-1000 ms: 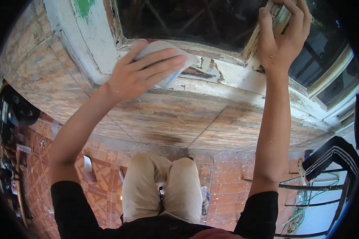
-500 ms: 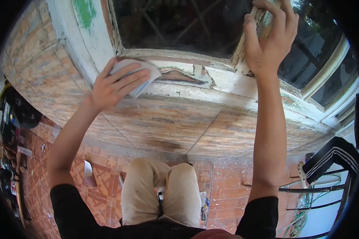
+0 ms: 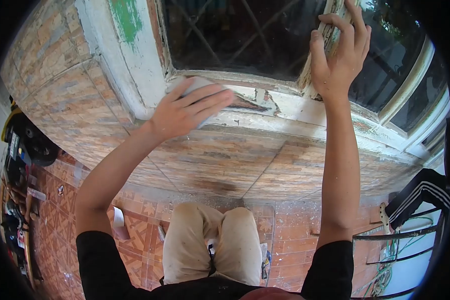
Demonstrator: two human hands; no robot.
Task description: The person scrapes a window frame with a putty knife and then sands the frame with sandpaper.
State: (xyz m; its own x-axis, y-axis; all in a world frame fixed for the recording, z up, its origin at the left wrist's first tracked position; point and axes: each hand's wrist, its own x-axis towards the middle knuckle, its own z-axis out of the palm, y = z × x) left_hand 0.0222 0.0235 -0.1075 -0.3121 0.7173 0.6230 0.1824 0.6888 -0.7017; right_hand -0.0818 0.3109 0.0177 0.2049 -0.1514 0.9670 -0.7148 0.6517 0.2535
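Note:
My left hand (image 3: 185, 109) lies with its fingers stretched over a folded pale sheet, apparently sandpaper (image 3: 197, 84), pressing it to the window frame's bottom rail (image 3: 300, 107). Beside the sheet, the rail's white paint is worn through to a dark patch (image 3: 250, 103). Farther right, my right hand (image 3: 340, 60) rests against the worn wooden upright (image 3: 305, 77) between two panes, its fingers spread apart and no tool in it. Dark glass (image 3: 240, 40) fills the pane above the rail.
A stone-patterned tiled wall (image 3: 220, 155) runs below the window. Paint flecks dot the red floor tiles (image 3: 295, 240). A curled paper piece (image 3: 119, 220) lies at left. Another person's leg in striped trousers (image 3: 420, 195), a dark metal rack (image 3: 400, 235) and a green hose (image 3: 382, 275) are at right.
My left hand and the sandpaper have slid right along the bottom rail, over part of the worn patch. My right hand keeps its place on the upright. The view has shifted slightly.

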